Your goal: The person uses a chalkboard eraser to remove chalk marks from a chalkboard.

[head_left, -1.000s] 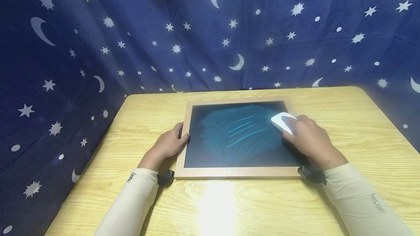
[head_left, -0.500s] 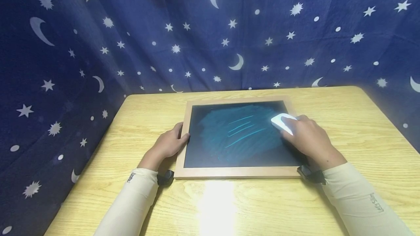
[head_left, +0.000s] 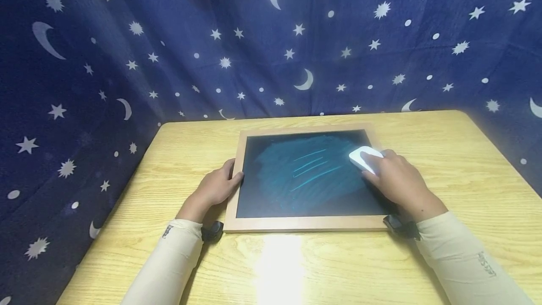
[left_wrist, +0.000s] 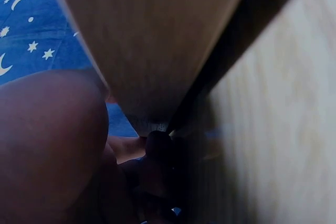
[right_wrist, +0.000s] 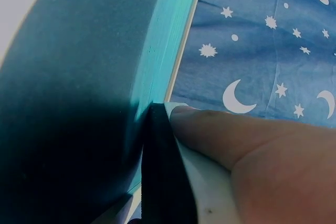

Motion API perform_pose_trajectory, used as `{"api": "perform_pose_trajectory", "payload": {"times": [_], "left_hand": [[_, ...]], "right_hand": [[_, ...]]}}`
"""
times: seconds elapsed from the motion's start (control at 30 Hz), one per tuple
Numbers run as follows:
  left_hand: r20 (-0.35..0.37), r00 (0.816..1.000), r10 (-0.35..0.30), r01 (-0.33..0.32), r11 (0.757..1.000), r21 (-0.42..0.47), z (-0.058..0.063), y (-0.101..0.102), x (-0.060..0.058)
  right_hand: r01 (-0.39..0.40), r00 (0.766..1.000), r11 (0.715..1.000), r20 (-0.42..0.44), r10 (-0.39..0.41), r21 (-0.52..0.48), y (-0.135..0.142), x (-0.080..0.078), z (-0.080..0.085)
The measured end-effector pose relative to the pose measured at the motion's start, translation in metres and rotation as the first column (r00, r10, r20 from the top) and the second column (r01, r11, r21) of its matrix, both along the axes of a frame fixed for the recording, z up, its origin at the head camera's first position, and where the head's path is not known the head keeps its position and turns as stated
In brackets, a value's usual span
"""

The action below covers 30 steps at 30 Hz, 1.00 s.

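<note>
A small chalkboard (head_left: 271, 196) with a light wooden frame lies on the table, its dark face covered by a smeared blue-green chalk patch and several brighter slanted strokes. My left hand (head_left: 217, 185) grips the frame's left side, thumb on top and fingers along the edge; the left wrist view shows the wooden frame (left_wrist: 152, 35) with fingers at its far end. In my right hand (head_left: 400, 178) is a white eraser (head_left: 360, 156), held over the board's right part. The right wrist view shows the eraser's dark pad (right_wrist: 163, 166) right at the board, the thumb on its white back.
The wood-grain table (head_left: 178, 154) extends around the board, with a bright glare patch on its front part. A dark blue curtain (head_left: 254, 36) with moons and stars hangs behind and to the left. Both wrists wear small black devices.
The head view has shifted slightly. Both hands, the eraser and the chalkboard keep the same places relative to each other, and the chalk marks look the same.
</note>
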<state>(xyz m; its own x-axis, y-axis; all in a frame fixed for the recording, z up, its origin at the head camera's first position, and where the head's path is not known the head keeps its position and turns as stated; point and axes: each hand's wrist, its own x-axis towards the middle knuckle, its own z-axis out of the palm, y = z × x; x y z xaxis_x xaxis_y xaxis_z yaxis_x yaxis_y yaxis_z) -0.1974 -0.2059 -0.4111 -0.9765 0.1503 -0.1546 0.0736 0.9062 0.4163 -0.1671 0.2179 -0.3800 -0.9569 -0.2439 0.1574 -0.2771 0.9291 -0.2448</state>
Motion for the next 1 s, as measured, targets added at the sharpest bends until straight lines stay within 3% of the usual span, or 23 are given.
{"api": "perform_pose_trajectory", "payload": {"times": [0.67, 1.0], "left_hand": [[0.021, 0.999, 0.029, -0.029, 1.000, 0.008, -0.003, -0.001, 0.001], [0.016, 0.999, 0.032, -0.032, 0.999, 0.007, -0.001, 0.001, 0.000]], "right_hand": [[-0.065, 0.998, 0.997, -0.011, 0.065, 0.030, -0.012, 0.007, 0.003], [-0.182, 0.982, 0.983, -0.053, 0.183, 0.024, -0.020, 0.014, 0.005]]}}
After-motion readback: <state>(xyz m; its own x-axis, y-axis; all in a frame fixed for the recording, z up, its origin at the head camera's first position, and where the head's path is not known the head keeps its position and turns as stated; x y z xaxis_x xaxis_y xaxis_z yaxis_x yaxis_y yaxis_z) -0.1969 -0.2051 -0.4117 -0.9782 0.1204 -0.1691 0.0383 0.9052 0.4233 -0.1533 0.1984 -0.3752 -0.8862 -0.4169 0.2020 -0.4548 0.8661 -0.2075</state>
